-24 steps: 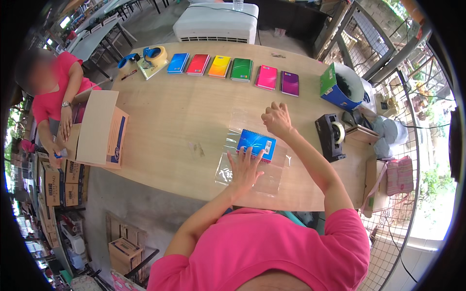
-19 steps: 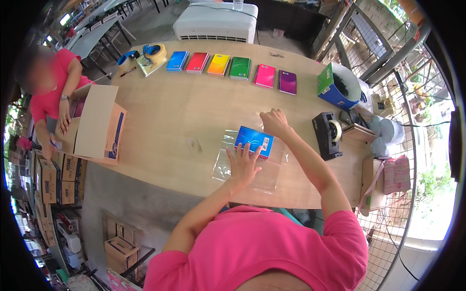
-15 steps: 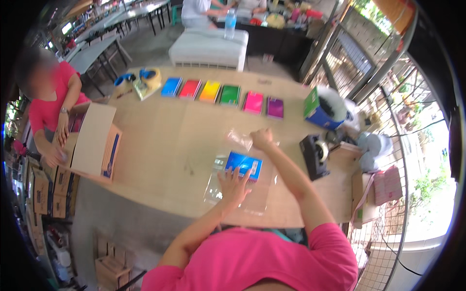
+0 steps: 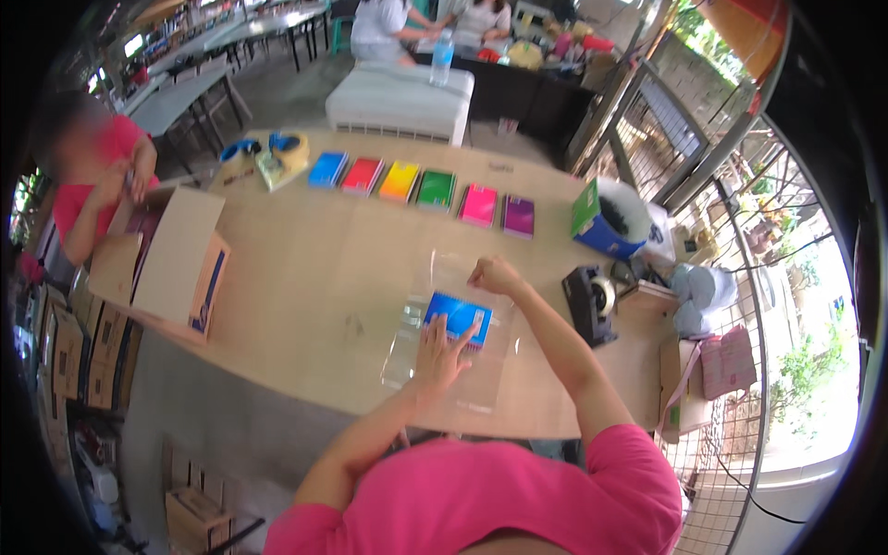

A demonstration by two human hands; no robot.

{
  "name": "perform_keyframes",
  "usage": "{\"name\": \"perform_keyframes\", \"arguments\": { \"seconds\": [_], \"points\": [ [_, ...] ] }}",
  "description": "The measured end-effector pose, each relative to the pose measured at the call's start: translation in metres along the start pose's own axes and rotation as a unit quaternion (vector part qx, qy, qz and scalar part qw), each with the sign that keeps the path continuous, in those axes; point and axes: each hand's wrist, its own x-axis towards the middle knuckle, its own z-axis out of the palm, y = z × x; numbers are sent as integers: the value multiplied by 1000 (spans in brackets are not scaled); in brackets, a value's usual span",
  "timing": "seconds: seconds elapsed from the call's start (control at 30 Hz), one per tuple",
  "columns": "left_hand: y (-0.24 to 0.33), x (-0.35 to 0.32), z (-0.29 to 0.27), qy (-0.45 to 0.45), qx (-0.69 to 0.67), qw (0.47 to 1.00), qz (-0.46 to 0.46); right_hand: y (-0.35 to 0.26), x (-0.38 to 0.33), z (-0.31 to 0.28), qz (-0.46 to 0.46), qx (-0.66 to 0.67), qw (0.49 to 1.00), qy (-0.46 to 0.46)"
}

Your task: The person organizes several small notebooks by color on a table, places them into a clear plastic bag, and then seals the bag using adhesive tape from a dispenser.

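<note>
From where I stand, no lettering comes clear enough to read: the blue notebook (image 4: 458,311) under the left hand (image 4: 438,359) carries a small white label (image 4: 478,315) near its right edge, its print too fine to make out. Over to the left, the open carton (image 4: 178,264) wears a dark blue printed panel (image 4: 206,294) on its side, and the brown boxes (image 4: 67,351) stacked below show dark, blurred printing. In the row, the pink notebook (image 4: 478,204) has just a tiny illegible mark low on its cover.

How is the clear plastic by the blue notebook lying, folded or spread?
Spread out: the clear plastic reaches beyond the blue notebook on several sides. Cannot tell whether the notebook is inside.
</note>
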Motion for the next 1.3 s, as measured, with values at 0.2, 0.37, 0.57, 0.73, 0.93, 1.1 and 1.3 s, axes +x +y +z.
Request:
{"name": "perform_keyframes", "arguments": {
  "seconds": [0.2, 0.37, 0.57, 0.73, 0.93, 1.1, 1.3],
  "points": [
    [-1, -2, 7, -21, -1, 999, -32, -83, -66, 41, 14, -11, 986, 168],
    [-2, 8, 21, -47, 14, 997, -60, -92, -79, 62, 25, 6, 978, 209],
    [0, 15, 35, -47, 32, 996, -74, -96, -82, 62, 36, 14, 981, 191],
    [-6, 20, 52, -26, 61, 994, -89, -95, -80, 62, 26, 1, 984, 175],
    [-1, 17, 56, 0, 62, 994, -90, -95, -88, 66, 10, -16, 980, 197],
    [-7, 23, 57, -25, 90, 991, -98, -103, -83, 60, 1, -38, 983, 177],
    [-4, 19, 54, 47, 20, 994, -96, -109, -90, 59, 16, -85, 986, 139]
  ]
}}
